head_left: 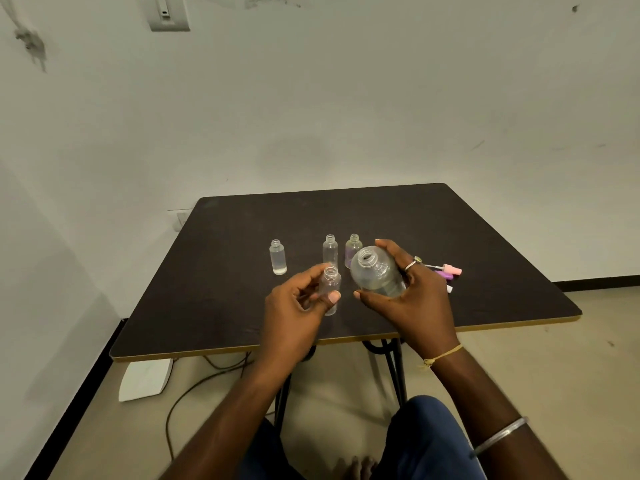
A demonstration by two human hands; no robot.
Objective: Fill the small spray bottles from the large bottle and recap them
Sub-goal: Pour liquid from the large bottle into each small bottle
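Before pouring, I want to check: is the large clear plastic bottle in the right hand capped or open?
Open. The large clear plastic bottle, held in the right hand, shows a bare threaded mouth with no cap.

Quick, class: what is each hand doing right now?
Left hand: closed round a small clear uncapped plastic bottle.
Right hand: closed round the large clear uncapped plastic bottle.

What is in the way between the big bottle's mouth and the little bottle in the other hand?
Nothing visible. The large bottle in the right hand is uncapped, and the small spray bottle held in the left hand is uncapped too. Only open air lies between their two mouths.
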